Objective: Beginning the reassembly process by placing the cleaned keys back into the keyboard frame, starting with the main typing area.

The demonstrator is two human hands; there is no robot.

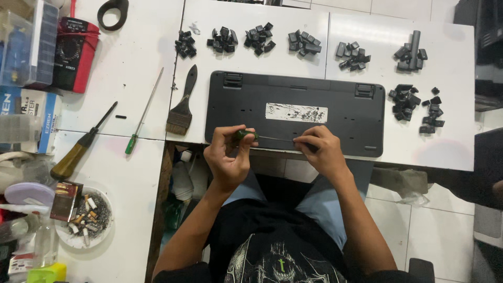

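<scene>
Keyboard (pixel 293 99), dark grey and turned face down, lies across the white worktop (pixel 131 68) with its near edge at the worktop's front; a scuffed pale label sits at the middle of its back. Beyond it, loose black keycaps (pixel 304 42) stand in separate little heaps along the far side and at the right end. To the left lie a paintbrush (pixel 181 110), a wooden-handled screwdriver (pixel 78 147) and a long thin green-handled one (pixel 141 118), with a red canister and an ashtray further left.

The left hand (pixel 228 157) is closed around the green handle of a small screwdriver (pixel 246 135), held level along the keyboard's near edge. The right hand (pixel 322 149) pinches the thin shaft near its tip, steadying it against the underside.

As I judge it, the risk lies at that tip: if it sits badly in a screw head and the handle is twisted hard, it may slip, round the screw or score the plastic. A freed screw could also roll off the front edge, which is just beside it. A nudge of the keyboard would scatter the sorted heaps.
</scene>
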